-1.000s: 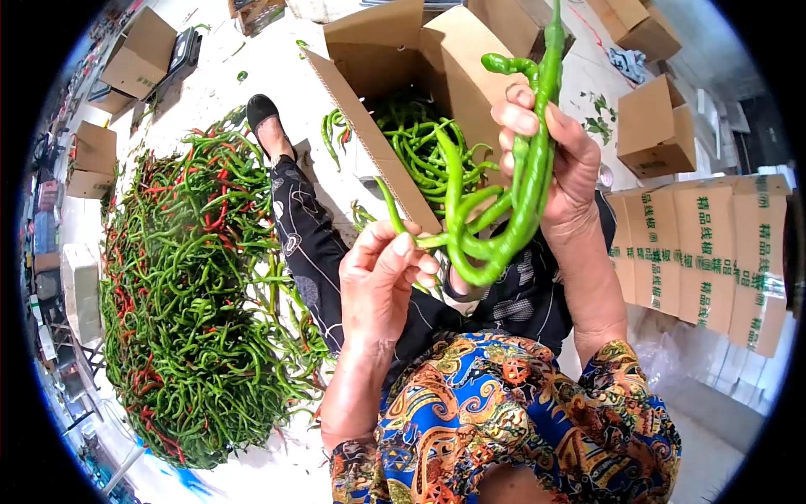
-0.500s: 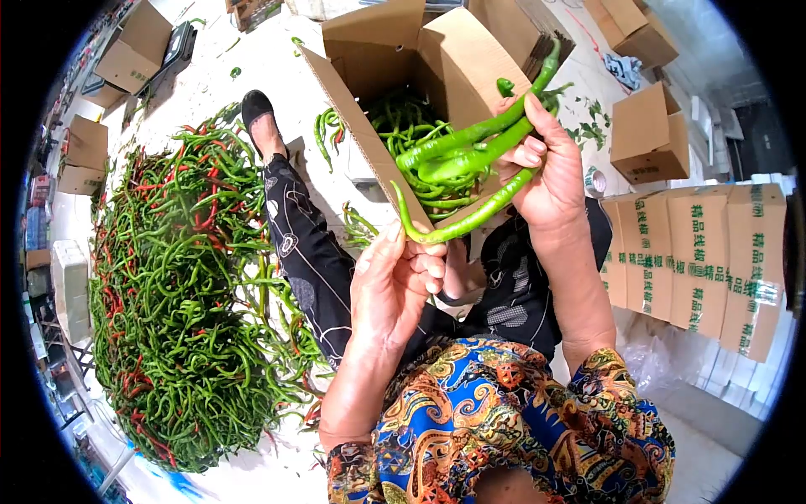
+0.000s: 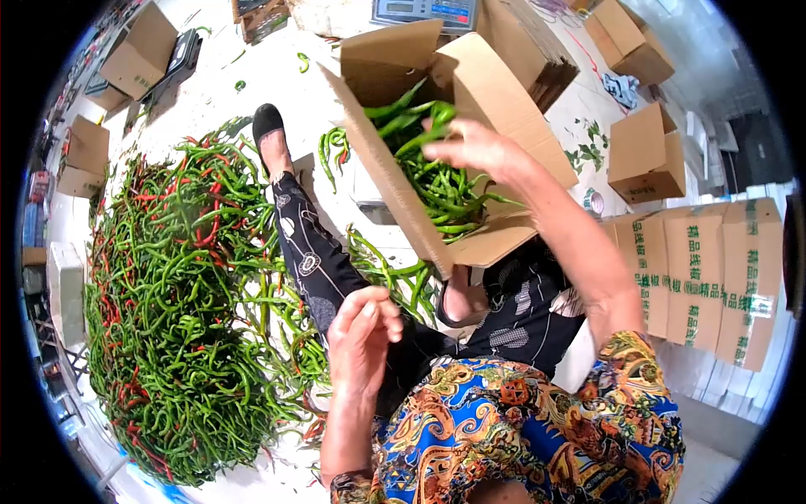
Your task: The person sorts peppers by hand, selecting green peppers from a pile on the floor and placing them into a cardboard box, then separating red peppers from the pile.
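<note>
An open cardboard box [image 3: 390, 181] stands between the legs, with green peppers [image 3: 445, 197] inside. My right hand [image 3: 474, 147] reaches over its opening, fingers apart and slightly blurred, beside long green peppers [image 3: 407, 113] in the upper part of the box. I cannot make out whether it still touches them. My left hand [image 3: 363, 323] is raised above the left thigh, its fingers curled together, and nothing shows in them. To the left a large heap of green and red peppers [image 3: 185, 319] lies on the floor.
Flat cartons with green print [image 3: 693, 277] stand in a row at the right. Open boxes [image 3: 646, 155] lie behind them. A scale [image 3: 424, 12] is beyond the pepper box. Loose peppers [image 3: 332, 155] lie on the floor near my left shoe [image 3: 269, 126].
The peppers held in my right hand have moved from in front of me into the box. My left hand has let go of the pepper tip and moved back, down and left.
</note>
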Demonstrator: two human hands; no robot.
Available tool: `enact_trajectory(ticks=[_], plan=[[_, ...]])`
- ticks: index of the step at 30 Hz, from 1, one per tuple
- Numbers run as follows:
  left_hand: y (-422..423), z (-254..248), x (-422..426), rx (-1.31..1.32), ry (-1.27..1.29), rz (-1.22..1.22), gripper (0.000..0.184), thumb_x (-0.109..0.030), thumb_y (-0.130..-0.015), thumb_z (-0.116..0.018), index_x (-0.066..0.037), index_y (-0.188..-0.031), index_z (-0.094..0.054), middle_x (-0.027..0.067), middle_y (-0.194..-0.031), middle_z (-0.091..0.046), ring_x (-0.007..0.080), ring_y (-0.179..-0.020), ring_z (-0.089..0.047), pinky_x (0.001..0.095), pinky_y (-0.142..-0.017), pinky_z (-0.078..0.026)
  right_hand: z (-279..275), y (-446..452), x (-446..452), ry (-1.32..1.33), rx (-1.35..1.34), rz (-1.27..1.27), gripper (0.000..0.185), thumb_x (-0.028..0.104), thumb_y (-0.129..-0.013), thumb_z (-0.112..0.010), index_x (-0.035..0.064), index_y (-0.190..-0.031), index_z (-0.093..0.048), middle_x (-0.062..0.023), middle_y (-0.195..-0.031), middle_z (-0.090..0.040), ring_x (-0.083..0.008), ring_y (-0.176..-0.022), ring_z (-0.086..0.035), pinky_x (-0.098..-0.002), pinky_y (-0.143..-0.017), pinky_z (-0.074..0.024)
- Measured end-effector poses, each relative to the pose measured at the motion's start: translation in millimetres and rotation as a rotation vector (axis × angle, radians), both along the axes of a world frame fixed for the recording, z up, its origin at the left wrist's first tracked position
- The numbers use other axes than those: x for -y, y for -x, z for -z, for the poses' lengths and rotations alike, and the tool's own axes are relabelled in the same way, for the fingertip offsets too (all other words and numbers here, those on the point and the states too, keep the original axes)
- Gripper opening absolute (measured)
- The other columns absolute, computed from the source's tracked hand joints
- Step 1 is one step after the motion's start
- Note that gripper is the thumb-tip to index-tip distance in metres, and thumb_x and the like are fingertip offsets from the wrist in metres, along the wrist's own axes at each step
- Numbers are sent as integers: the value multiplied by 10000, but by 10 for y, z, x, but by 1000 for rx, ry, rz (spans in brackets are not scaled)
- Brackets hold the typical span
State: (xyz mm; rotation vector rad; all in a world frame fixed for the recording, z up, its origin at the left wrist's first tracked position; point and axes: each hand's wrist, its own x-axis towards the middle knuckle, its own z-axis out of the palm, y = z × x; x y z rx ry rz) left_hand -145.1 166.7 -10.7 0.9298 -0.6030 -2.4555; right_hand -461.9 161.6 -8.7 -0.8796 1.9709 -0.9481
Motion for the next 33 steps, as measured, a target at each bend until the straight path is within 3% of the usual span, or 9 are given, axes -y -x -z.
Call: enact_trajectory(ticks=[3, 4, 11, 17, 20, 21, 23, 25, 33], plan=[[-458, 68, 77, 36, 97, -56, 212, -109, -928, -554, 21, -1093, -580, 97, -824, -630, 164, -657, -588, 265, -593, -486, -348, 27, -34, -696, -735, -630, 397, 329, -800, -683, 7, -1024, -621, -207, -936, -645, -353, -981, -601, -436, -846, -456], [-605, 103, 110, 82, 122, -107, 214, -110, -920, -557, 19, -1088, -580, 93, -796, -619, 162, -631, -574, 249, -566, -472, -254, 119, -161, -447, -892, -679, 340, 301, -812, -652, -2, -964, -621, -225, -858, -627, -385, -886, -603, -454, -784, -466], [-1928, 1067, 194, 442, 38, -625, 209, -103, -927, -561, 1, -1107, -565, 65, -847, -622, 118, -660, -585, 211, -565, -488, -956, -957, -461, 135, -443, -501, 237, 91, -852, -614, -6, -1068, -615, -143, -868, -645, -240, -758, -638, -323, -687, -498], [-2591, 2329, -415, 953, -37, -465, 148, -27, -850, -574, -16, -991, -617, 82, -803, -641, 117, -661, -584, 223, -526, -470, -731, -1955, -384, 213, 104, -796, 213, -18, -767, -672, -13, -981, -665, -113, -840, -673, -195, -675, -650, -285, -645, -522], [-2469, 2753, -685, 1389, 531, -133, 142, -62, -850, -580, 13, -953, -644, 69, -800, -654, 203, -683, -603, 322, -642, -501, -373, -2205, -332, 127, 184, -753, 191, -27, -818, -645, -30, -1009, -639, -107, -843, -658, -159, -681, -616, -268, -640, -498], [-2281, 2592, -615, 1473, 564, -132, 211, -79, -796, -619, -14, -994, -647, 168, -910, -641, 335, -830, -597, 427, -803, -471, -213, -2293, -323, 156, 182, -731, 184, -17, -830, -641, -30, -1014, -633, -102, -832, -653, -143, -688, -617, -258, -644, -495], [-2135, 2577, -430, 1502, 1048, -170, 289, -33, -793, -596, -8, -1080, -601, 176, -1036, -613, 362, -979, -546, 436, -896, -424, 20, -2447, -290, 207, 160, -717, 182, -15, -834, -639, -28, -1016, -632, -98, -833, -652, -140, -687, -619, -253, -644, -495], [-1983, 2499, -165, 1489, 1187, -184, 349, -11, -777, -594, -6, -1125, -569, 182, -1071, -590, 372, -1029, -511, 442, -919, -401, 131, -2576, -257, 164, 224, -722, 145, -3, -841, -630, -13, -983, -609, -124, -810, -626, -239, -686, -632, -305, -629, -506], [-1203, 2649, 496, 1226, 1398, -17, 444, -89, -769, -661, -34, -1195, -546, 159, -1118, -564, 350, -1017, -515, 436, -874, -421, 181, -2697, -170, 145, 205, -688, 146, 32, -853, -637, 0, -995, -624, -134, -813, -628, -265, -705, -639, -321, -629, -505]])
